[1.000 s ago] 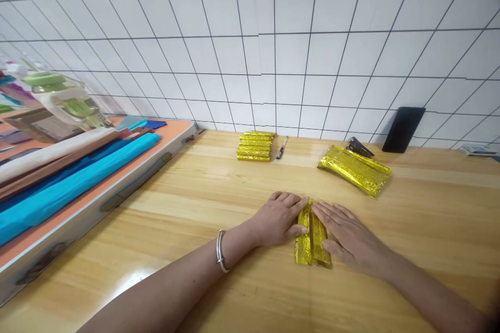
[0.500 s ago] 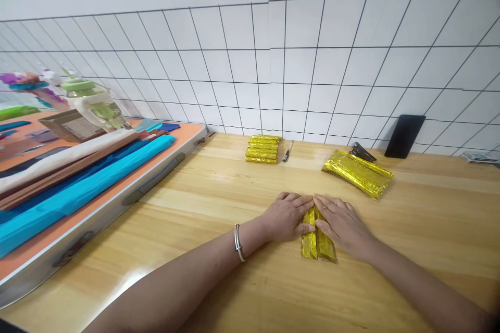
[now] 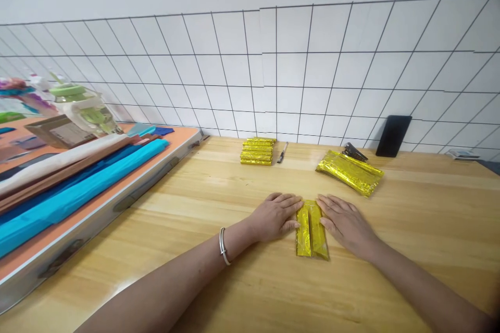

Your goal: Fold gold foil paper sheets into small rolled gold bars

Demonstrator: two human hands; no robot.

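Note:
A piece of shiny gold foil packaging (image 3: pixel 318 234) lies flat on the wooden table, its two long sides folded inward with a narrow dark gap down the middle. My left hand (image 3: pixel 276 217) rests flat at its left edge, fingers stretched out and fingertips touching the foil. On the opposite edge lies my right hand (image 3: pixel 347 222), also open, its fingertips and thumb at the foil's right side. Farther back is a stack of flat gold foil sheets (image 3: pixel 349 173). A row of narrow folded gold foil strips (image 3: pixel 257 152) sits near the wall.
A pen (image 3: pixel 282 153) lies beside the folded strips. Behind the foil stack are a black clip (image 3: pixel 354 152) and a black phone (image 3: pixel 394 136) leaning on the tiled wall. On the left, an orange-topped box (image 3: pixel 183 135) carries rolled coloured paper (image 3: pixel 97 187) and a green-lidded bottle (image 3: pixel 88 106).
My hands have slid apart from the foil's middle to its two side edges, uncovering the folded flaps. The view has shifted slightly to the right.

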